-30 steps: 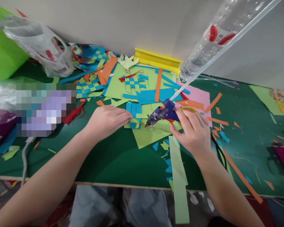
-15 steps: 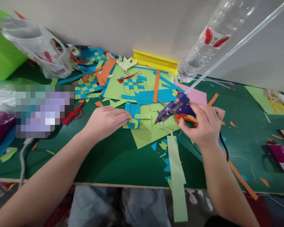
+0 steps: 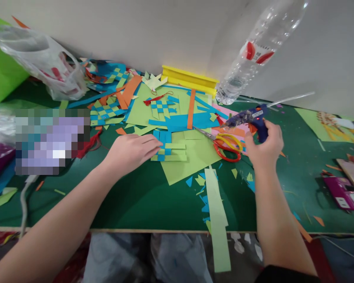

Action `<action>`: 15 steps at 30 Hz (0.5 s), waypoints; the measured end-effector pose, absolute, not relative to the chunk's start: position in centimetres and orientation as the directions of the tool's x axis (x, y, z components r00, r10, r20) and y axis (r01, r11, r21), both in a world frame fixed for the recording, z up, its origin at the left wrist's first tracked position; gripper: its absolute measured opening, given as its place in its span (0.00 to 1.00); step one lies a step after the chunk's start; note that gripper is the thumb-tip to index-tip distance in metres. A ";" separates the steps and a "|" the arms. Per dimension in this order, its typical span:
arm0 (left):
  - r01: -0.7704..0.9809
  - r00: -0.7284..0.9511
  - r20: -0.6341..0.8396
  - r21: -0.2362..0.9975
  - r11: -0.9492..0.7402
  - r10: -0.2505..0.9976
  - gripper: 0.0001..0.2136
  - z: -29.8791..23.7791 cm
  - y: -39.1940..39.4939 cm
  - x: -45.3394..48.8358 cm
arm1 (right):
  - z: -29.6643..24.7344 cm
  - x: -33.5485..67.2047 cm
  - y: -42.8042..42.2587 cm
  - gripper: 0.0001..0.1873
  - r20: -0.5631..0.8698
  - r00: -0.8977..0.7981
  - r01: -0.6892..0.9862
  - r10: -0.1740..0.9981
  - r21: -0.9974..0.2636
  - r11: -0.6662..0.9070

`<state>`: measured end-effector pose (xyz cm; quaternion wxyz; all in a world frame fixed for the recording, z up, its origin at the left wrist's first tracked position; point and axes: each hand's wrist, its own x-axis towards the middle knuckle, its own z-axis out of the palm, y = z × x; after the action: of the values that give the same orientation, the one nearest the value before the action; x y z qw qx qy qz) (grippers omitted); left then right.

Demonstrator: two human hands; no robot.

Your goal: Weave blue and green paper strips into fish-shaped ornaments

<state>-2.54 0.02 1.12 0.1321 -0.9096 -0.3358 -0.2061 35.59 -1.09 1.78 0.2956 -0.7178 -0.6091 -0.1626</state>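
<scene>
My right hand (image 3: 267,143) is closed round the handle of a dark blue hot glue gun (image 3: 247,118), its nozzle aimed left and a clear glue stick (image 3: 292,99) jutting from its back. Below the gun lie scissors (image 3: 228,147) with red and yellow handles. The fingertips of my left hand (image 3: 134,151) press on the left edge of a small woven piece of blue and light green paper strips (image 3: 166,147). Its green strips stick out to the right, over a light green paper sheet (image 3: 177,173).
Finished-looking woven paper pieces (image 3: 107,112) and scraps lie at the back left. A yellow folded strip (image 3: 190,80) and a plastic bottle (image 3: 244,67) stand by the wall. A long pale green strip (image 3: 218,220) hangs over the front edge. A blurred-out device (image 3: 51,141) lies left.
My right hand has drawn the glue gun away to the right and levelled it, uncovering the scissors. A green strip end that was curled over the woven piece now lies flat. My left hand stays.
</scene>
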 end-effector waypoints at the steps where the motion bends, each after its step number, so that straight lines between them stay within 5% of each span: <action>1: 0.669 0.693 0.442 -0.100 -0.736 0.570 0.10 1.1 0.1 -2.6 | 1.8 35.6 -0.9 0.26 0.559 0.238 0.964 0.794 -0.233 -0.124; 15: 0.698 0.696 0.346 -0.122 -0.706 0.629 0.12 0.9 0.2 -2.5 | 1.5 38.2 5.3 0.31 0.280 0.551 0.825 0.786 -0.328 -0.461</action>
<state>-2.49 0.16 0.86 0.1228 -0.9128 -0.3634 -0.1404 38.24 5.27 1.53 0.2169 -0.8535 -0.4718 -0.0443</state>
